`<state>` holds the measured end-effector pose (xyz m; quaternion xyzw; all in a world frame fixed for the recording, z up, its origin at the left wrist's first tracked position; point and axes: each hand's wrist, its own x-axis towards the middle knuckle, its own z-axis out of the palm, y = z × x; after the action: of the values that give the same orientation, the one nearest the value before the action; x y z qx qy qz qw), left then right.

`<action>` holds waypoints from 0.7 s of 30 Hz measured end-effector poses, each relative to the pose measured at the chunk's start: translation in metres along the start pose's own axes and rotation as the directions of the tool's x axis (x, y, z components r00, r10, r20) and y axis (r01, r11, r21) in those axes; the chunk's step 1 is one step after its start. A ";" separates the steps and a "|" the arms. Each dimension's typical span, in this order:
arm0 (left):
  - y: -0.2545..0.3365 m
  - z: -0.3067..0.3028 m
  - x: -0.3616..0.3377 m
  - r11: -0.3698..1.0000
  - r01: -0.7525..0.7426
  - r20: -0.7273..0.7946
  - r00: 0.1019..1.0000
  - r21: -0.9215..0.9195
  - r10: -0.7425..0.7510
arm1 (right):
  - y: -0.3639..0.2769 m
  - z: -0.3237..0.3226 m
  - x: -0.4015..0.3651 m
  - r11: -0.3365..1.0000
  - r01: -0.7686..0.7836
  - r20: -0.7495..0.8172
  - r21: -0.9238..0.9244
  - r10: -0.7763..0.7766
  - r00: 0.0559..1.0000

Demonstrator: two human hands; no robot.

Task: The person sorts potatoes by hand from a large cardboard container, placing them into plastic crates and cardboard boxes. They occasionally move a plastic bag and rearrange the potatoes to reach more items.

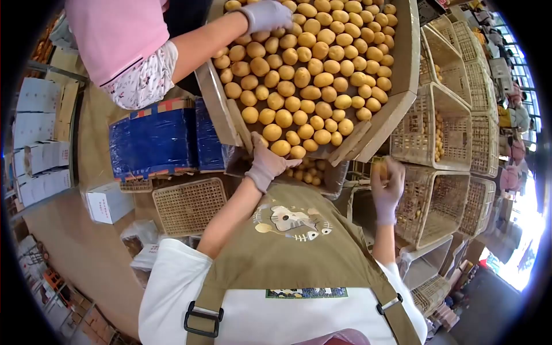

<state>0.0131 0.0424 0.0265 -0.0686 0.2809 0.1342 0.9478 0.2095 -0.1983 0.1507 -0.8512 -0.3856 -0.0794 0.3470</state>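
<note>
Many round yellow fruits (310, 92) cover a sloped sorting tray (397, 98) with tall side boards. My left hand (268, 162), in a pale glove, is at the tray's near left corner, beside the lowest fruits. Its thumb points right, apart from the other fingers, and part of the hand's far side is hidden. To the right of the tray, my gloved right hand (388, 190) is raised near the plastic crates, fingers curled around a yellow fruit (379, 167) that shows only partly. Below the tray's lip, more fruits (309, 172) lie in a box.
Stacked beige lattice crates (417, 126) stand on the right, some holding fruit. Another person's gloved hand (265, 15) reaches over the tray from the upper left. Blue-wrapped boxes (152, 141), an upturned basket (190, 206) and a white carton (109, 202) are at left.
</note>
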 end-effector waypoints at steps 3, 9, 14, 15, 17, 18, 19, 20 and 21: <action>0.001 0.008 -0.002 1.000 0.018 -0.073 0.997 0.022 -0.016 | 0.061 -0.044 -0.080 0.783 -0.226 0.278 -0.580 0.451 0.848; 0.001 -0.002 -0.002 0.994 0.031 0.125 0.991 0.104 -0.044 | -0.039 0.031 0.042 0.995 -0.088 0.073 0.040 0.085 0.994; 0.002 -0.014 0.004 0.990 0.014 0.025 1.000 0.138 -0.018 | -0.111 0.164 0.135 0.987 0.079 0.548 -0.142 0.012 0.837; 0.000 -0.014 0.004 0.986 -0.026 0.015 1.000 0.162 0.024 | -0.121 0.182 0.145 0.977 0.061 0.615 -0.202 0.078 0.784; 0.001 -0.008 0.001 0.998 0.034 -0.045 0.998 0.052 -0.032 | -0.132 0.214 0.162 0.904 0.140 0.639 -0.405 0.171 0.750; 0.002 -0.007 0.000 0.998 0.049 -0.032 0.998 0.029 -0.048 | -0.134 0.209 0.168 0.904 0.113 0.657 -0.411 0.208 0.725; 0.002 -0.008 0.000 0.998 0.058 -0.018 0.998 -0.001 -0.058 | -0.136 0.202 0.173 0.905 0.093 0.677 -0.415 0.239 0.696; 0.001 -0.003 0.001 0.998 0.052 -0.088 0.995 -0.033 -0.054 | -0.132 0.203 0.176 0.911 0.130 0.716 -0.391 0.213 0.665; 0.001 0.001 -0.001 0.999 0.031 -0.083 0.996 0.041 -0.028 | -0.127 0.205 0.180 0.917 0.165 0.751 -0.364 0.183 0.635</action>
<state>0.0127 0.0434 0.0281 -0.0582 0.3214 0.1112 0.9386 0.2161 0.1021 0.1367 -0.8564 -0.4674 0.2168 -0.0323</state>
